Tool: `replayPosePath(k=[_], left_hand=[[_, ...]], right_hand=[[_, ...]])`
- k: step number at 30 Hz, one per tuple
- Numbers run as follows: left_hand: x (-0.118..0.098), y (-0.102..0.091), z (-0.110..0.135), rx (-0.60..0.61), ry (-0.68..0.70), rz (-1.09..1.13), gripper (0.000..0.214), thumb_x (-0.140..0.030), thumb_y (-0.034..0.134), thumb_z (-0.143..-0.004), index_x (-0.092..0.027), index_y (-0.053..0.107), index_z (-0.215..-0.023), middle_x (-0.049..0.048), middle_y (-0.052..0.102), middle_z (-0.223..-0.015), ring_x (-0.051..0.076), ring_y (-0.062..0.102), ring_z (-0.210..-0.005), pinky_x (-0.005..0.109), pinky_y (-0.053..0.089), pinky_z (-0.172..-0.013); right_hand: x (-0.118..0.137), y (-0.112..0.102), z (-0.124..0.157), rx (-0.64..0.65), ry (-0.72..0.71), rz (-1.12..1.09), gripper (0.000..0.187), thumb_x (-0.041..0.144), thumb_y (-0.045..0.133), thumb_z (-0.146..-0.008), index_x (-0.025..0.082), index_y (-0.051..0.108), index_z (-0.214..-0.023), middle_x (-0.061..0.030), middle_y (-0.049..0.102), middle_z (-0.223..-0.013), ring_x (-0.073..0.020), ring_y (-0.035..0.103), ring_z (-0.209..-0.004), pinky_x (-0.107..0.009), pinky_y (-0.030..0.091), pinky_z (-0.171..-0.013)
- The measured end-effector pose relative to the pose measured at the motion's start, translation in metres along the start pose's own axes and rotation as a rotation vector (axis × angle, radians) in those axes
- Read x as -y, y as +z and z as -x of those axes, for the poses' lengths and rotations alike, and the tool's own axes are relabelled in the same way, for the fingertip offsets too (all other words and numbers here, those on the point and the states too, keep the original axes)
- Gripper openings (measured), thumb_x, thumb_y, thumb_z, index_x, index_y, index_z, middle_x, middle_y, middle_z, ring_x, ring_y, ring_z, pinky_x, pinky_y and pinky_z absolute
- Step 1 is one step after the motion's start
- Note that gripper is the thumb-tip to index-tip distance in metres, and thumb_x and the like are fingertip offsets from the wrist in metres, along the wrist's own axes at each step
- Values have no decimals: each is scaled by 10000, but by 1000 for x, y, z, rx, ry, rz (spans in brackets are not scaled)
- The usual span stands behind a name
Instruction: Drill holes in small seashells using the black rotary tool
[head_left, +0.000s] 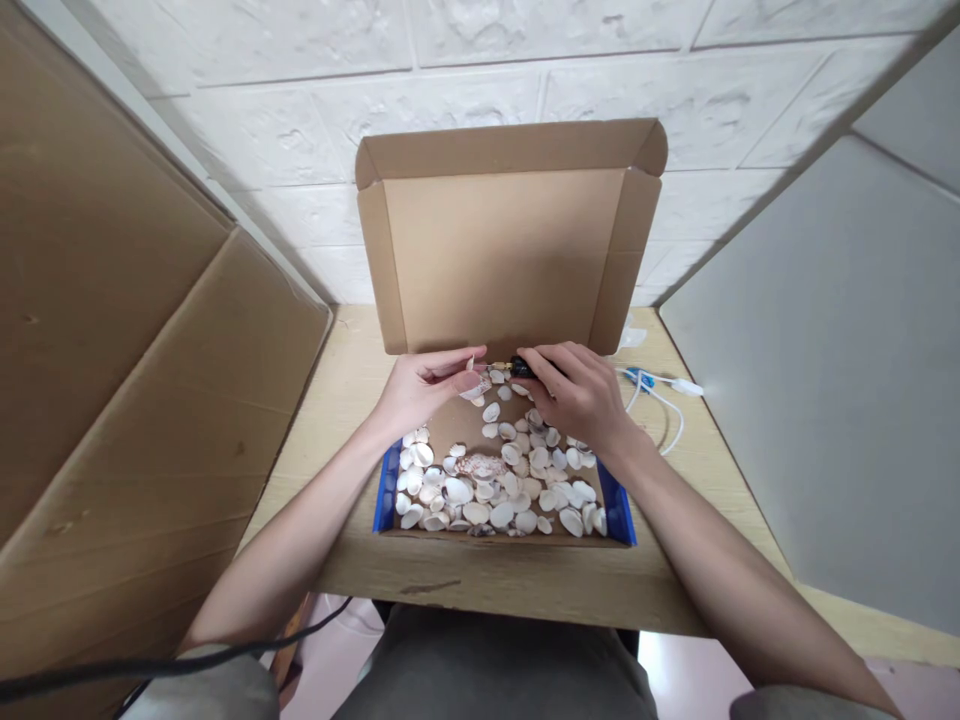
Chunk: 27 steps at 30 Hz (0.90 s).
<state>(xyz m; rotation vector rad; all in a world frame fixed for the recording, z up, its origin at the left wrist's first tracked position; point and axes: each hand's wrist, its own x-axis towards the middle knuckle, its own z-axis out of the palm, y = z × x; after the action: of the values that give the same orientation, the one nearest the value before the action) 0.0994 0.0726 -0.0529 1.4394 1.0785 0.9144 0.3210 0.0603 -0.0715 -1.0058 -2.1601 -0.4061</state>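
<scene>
Over the box, shell and drill face each other

Toward the box's 12 o'clock, the left hand's fingers pinch the shell, covering part of it. At its 3 o'clock, the right hand's fingers wrap the drill, hiding most of its body; whether the bit touches is too small to tell. Loose shells overlap toward 6 o'clock. A white cable at 2 o'clock disappears behind the right hand; at 8, a black cord leaves the frame.

Black tool partly hidden (right fingers over it).
</scene>
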Motion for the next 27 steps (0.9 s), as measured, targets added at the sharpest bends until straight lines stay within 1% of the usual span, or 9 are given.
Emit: replayPosePath(k=[3, 11, 16, 22, 27], left_hand=[[-1, 1, 0, -1, 7, 15, 397, -321, 755, -732, -204, 703, -1108, 74, 718, -1113, 245, 675, -1050, 373, 524, -970], [0, 1, -1, -2, 1, 3, 386, -311, 759, -720, -211, 709, -1089, 71, 734, -1079, 233, 686, -1027, 369, 528, -956], [0, 2, 0, -16, -16, 8, 379, -304, 767, -707, -222, 715, -1073, 59, 738, -1068, 225, 691, -1014, 357, 533, -946], [0, 2, 0, -15, -20, 0, 374, -299, 770, -705, -220, 719, -1067, 57, 747, -1043, 224, 700, -991, 353, 545, -929], [1, 2, -1, 1, -13, -4, 376, -291, 766, -710, -217, 717, -1075, 64, 743, -1053, 234, 700, -991, 367, 553, -921]], right_hand=[[1, 0, 0, -1, 0, -4, 209, 276, 546, -899, 152, 614, -1053, -73, 687, -872, -180, 592, -765, -303, 459, -683], [1, 0, 1, 83, 12, -66, 210, 274, 509, -914, 159, 600, -1065, -71, 670, -854, -173, 588, -751, -302, 462, -670], [1, 1, 4, 129, 24, -85, 217, 310, 487, -924, 149, 606, -1009, -59, 653, -787, -155, 577, -697, -276, 426, -585], [1, 1, 3, 117, 19, -84, 227, 315, 480, -926, 138, 606, -990, -58, 646, -766, -150, 574, -685, -267, 404, -562], [0, 1, 4, 144, 21, -88, 240, 322, 470, -929, 131, 611, -963, -51, 631, -736, -139, 548, -637, -264, 376, -534]])
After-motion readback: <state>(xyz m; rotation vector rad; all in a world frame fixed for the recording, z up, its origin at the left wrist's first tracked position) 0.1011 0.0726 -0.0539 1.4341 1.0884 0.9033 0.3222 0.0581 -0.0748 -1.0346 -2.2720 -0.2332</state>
